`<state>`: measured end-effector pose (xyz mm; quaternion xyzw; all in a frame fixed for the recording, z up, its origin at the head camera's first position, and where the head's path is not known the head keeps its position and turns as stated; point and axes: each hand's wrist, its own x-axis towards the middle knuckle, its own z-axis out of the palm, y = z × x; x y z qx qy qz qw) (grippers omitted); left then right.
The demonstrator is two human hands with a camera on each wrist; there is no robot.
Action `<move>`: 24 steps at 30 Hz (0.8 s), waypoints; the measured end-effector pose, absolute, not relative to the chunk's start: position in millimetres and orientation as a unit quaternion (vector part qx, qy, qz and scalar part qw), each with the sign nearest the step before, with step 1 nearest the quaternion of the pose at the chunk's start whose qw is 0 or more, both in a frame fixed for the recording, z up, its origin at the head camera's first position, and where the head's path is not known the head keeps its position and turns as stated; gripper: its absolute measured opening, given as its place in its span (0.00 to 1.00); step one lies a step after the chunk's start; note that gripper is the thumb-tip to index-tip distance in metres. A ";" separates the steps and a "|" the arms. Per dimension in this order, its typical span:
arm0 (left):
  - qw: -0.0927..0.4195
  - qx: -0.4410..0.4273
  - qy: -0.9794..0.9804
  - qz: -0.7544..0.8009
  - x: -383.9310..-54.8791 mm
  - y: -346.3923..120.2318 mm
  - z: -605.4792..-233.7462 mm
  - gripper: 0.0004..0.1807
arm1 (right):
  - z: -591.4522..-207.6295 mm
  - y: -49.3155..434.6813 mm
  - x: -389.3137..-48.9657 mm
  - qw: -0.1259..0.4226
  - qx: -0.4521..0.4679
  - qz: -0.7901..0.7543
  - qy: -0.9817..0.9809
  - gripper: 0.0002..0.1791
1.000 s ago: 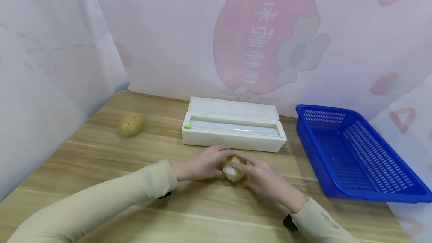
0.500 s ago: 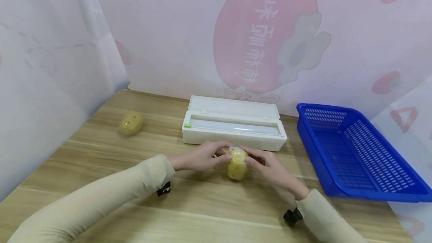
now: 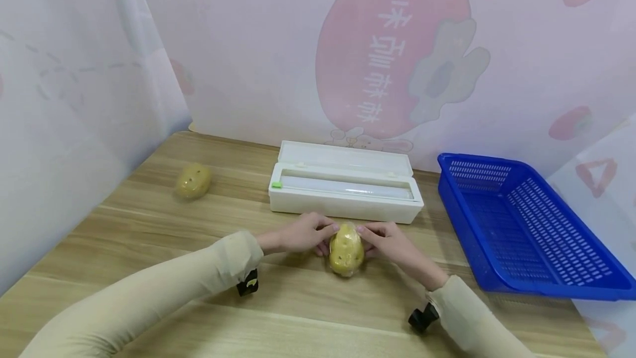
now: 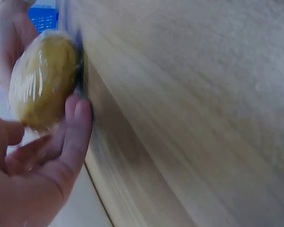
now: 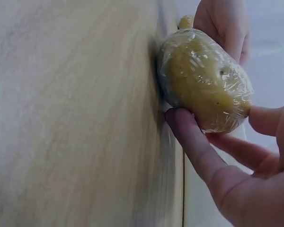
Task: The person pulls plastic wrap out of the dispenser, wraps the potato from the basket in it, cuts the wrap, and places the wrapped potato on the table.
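A potato [image 3: 346, 252] in clear cling film lies on the table in front of the white box. From its left side my left hand [image 3: 304, 233] holds it between thumb and fingers. My right hand [image 3: 395, 247] grips the opposite side, with the thumb near the potato's far end. In the right wrist view, the film on the potato [image 5: 201, 78] is wrinkled and shiny, and fingertips reach under its edge. The left wrist view shows the same wrapped potato [image 4: 45, 82] with left fingers against its lower end.
Behind the hands stands an open white cling film box [image 3: 343, 206] with a roll [image 3: 348, 187] inside and a green slider [image 3: 276, 184]. Another potato [image 3: 194, 181] sits at the far left. A blue plastic basket [image 3: 467, 231] is at the right edge of the wooden table [image 3: 278, 314].
The wrapped potato has been turned between the hands; its yellow, smoother side now faces up. It first rose slightly away, then came back nearer. Box, basket and other potato stay put.
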<state>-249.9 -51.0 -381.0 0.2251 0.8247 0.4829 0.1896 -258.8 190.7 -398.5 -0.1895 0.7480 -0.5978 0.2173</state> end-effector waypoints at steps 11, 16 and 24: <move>0.088 0.319 0.864 0.378 -248.4 -46.2 -380.2 0.23 | -397.5 182.8 -261.4 0.020 -0.226 -0.518 0.825 0.11; 0.120 0.338 0.842 0.402 -249.2 -50.5 -384.7 0.34 | -399.7 186.6 -260.3 0.023 -0.261 -0.505 0.823 0.13; 0.133 0.364 0.836 0.389 -251.6 -55.2 -385.8 0.51 | -399.2 195.1 -253.5 0.113 -0.340 -0.470 0.807 0.42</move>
